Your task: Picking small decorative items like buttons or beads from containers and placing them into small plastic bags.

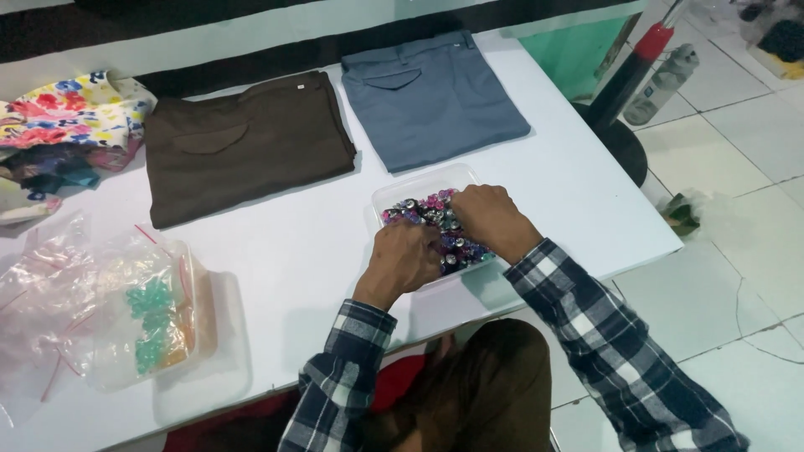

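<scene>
A clear plastic tray [394, 194] on the white table [293, 251] holds a heap of small beads [435, 209] in pink, purple and silver. Both of my hands reach into it. My left hand [404, 258] rests knuckles-up at the tray's near left side, its fingers curled down among the beads. My right hand [492, 219] covers the tray's right part, fingers bent into the heap. Whether either hand pinches a bead is hidden by the knuckles.
Folded brown trousers [243, 142] and folded grey-blue trousers [431, 96] lie at the table's far side. Floral cloth [71, 113] sits far left. Clear zip bags [92, 310] with green beads lie in a tray near left. A black stand base [624, 142] is on the tiled floor at right.
</scene>
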